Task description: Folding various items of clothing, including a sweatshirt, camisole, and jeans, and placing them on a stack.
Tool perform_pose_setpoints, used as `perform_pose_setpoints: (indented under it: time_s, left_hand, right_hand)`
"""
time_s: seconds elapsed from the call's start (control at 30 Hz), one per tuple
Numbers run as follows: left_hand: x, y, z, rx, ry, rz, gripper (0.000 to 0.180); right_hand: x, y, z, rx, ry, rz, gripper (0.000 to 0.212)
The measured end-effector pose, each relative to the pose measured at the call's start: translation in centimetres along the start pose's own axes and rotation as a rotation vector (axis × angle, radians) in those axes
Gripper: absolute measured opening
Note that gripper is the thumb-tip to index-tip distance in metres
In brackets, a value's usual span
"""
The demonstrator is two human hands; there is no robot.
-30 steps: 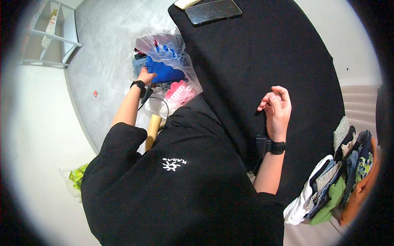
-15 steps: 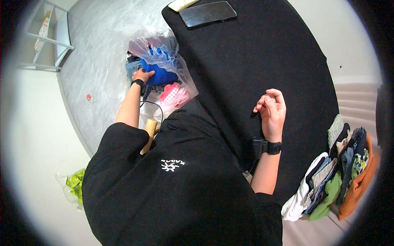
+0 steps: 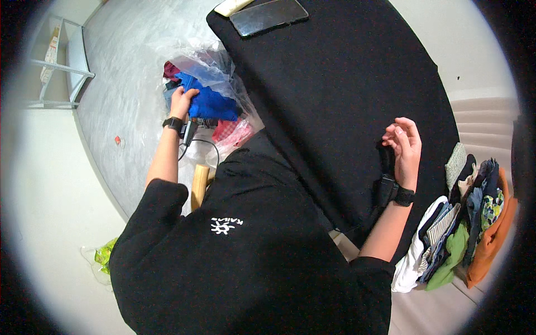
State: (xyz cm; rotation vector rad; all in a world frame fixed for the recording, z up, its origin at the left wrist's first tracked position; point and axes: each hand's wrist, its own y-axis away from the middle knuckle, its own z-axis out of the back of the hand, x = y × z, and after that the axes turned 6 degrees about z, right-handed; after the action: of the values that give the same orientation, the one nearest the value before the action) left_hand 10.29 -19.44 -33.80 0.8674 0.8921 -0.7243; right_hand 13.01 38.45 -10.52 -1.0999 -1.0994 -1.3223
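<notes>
At the far left, my left hand (image 3: 183, 101) grips a piece of bright blue clothing (image 3: 215, 103). The blue cloth lies bunched in a clear plastic bag (image 3: 209, 61) on the floor, among other folded clothes. A maroon garment (image 3: 171, 70) shows at the bag's far side, and a pink checked one (image 3: 228, 132) near its front. My right hand (image 3: 405, 148) hovers over the black-covered table (image 3: 346, 84), its fingers loosely curled and apart with nothing in them. Both wrists wear black bands.
A row of folded clothes (image 3: 441, 240), white, green and orange among them, stands on a pale cushioned surface at the right. A dark phone (image 3: 269, 18) lies at the table's far edge beside a cream object (image 3: 231, 5). A wooden chair part (image 3: 199, 187) juts beside my left arm.
My left hand has taken hold of the blue clothing and bunched it up slightly. My right hand has moved to the right over the table.
</notes>
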Motion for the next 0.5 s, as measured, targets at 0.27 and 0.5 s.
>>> perform_pose_setpoints:
  time_s: [0.27, 0.5]
  left_hand:
    - [-12.7, 6.9, 12.8, 0.170, 0.202, -0.234, 0.025]
    - [-24.5, 7.9, 18.8, -0.199, 0.541, -0.758, 0.033]
  right_hand:
    - [-3.6, -0.4, 2.8, -0.099, -0.315, 0.026, 0.021]
    - [-4.5, 0.0, 3.3, -0.117, -0.436, 0.064, 0.019]
